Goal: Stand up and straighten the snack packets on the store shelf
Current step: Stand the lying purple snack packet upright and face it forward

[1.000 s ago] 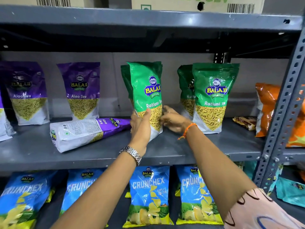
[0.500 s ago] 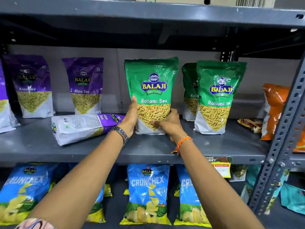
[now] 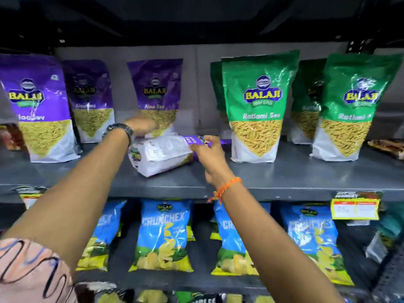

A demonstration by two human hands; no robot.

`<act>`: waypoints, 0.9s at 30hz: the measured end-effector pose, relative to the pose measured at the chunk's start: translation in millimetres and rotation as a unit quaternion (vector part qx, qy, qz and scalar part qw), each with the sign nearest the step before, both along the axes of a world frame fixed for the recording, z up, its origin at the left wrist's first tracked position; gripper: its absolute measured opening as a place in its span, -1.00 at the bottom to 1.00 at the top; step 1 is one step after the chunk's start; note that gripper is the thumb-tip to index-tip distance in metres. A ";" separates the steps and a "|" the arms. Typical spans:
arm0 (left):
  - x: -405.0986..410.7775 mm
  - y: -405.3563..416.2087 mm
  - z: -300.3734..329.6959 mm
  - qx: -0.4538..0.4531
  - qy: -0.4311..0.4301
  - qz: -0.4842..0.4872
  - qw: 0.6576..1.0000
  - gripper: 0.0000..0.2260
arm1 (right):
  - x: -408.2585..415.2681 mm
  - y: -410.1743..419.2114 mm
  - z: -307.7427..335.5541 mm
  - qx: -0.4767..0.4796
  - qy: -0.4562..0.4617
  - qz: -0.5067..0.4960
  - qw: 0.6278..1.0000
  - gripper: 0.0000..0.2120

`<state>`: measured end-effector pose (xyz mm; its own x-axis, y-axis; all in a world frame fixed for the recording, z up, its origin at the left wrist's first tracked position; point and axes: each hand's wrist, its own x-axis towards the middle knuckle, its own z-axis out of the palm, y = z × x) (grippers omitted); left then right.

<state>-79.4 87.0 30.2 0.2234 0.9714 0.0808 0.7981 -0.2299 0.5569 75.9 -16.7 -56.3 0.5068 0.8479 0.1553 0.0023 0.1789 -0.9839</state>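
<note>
Green Ratlami packets (image 3: 256,106) stand straight toward the shelf's (image 3: 284,178) right end, but one purple Aloo Sev packet (image 3: 166,153) lies flat mid-shelf near the front edge, right hand (image 3: 207,154) pinching its top, left hand (image 3: 142,125) blurred, grip unclear.

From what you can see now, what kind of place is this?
Most likely a shop aisle: branded snack packets stand in rows on a grey metal shelf, with a yellow price tag on its edge.

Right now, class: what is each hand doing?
Left hand: blurred, over the fallen packet; grip cannot be told.
Right hand: closed on the packet's purple end.
</note>
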 end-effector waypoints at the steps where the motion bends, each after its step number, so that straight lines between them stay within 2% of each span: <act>1: -13.1 4.2 -3.7 -0.012 0.010 0.000 1.000 -0.72 | -4.4 5.8 4.9 -0.015 0.024 -0.012 1.000 -0.74; 3: -32.9 9.2 -15.4 -0.044 -0.035 0.001 0.998 -0.67 | -4.9 16.9 15.4 -0.028 0.075 -0.021 0.997 -0.83; 4: -41.6 9.7 -22.5 -0.080 -0.081 -0.001 0.994 -0.67 | -6.6 19.2 20.6 -0.025 0.107 -0.016 0.994 -0.96; 6: -56.1 9.9 -34.1 -0.169 -0.178 -0.022 0.969 -0.69 | -10.9 25.0 26.6 -0.019 0.165 -0.017 0.986 -0.86; 9: -69.9 10.4 -39.7 -0.223 -0.271 -0.065 0.934 -0.76 | -18.5 25.0 35.2 -0.005 0.178 -0.010 0.984 -0.91; 12: -90.6 17.4 -40.0 -0.180 -0.289 -0.130 0.931 -0.89 | -33.9 25.2 47.2 0.036 0.201 0.008 0.979 -0.74; 14: -102.6 19.8 -41.1 -0.135 -0.299 -0.154 0.932 -0.96 | -39.2 24.2 56.6 0.074 0.199 0.008 0.977 -0.81; 15: -107.9 21.0 -42.6 -0.123 -0.312 -0.159 0.928 -0.89 | -42.0 22.6 62.7 0.089 0.198 0.008 0.976 -0.85; 18: -113.9 18.6 -47.4 -0.090 -0.378 -0.156 0.908 -0.61 | -47.3 16.6 87.2 0.135 0.210 0.018 0.968 -0.82; 20: -112.5 15.8 -51.2 -0.062 -0.405 -0.150 0.900 -0.50 | -51.6 14.3 103.5 0.163 0.213 0.031 0.963 -0.81; 27: -95.6 15.1 -63.8 0.053 -0.359 -0.073 0.929 -0.28 | -68.9 29.4 122.1 0.198 0.133 0.117 0.964 -0.85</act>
<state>-175.0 102.1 -33.5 0.2037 0.9127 0.3542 0.1851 -0.3911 0.9015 7.0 12.6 65.7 0.3759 0.8443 0.3819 -0.3262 0.5063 -0.7982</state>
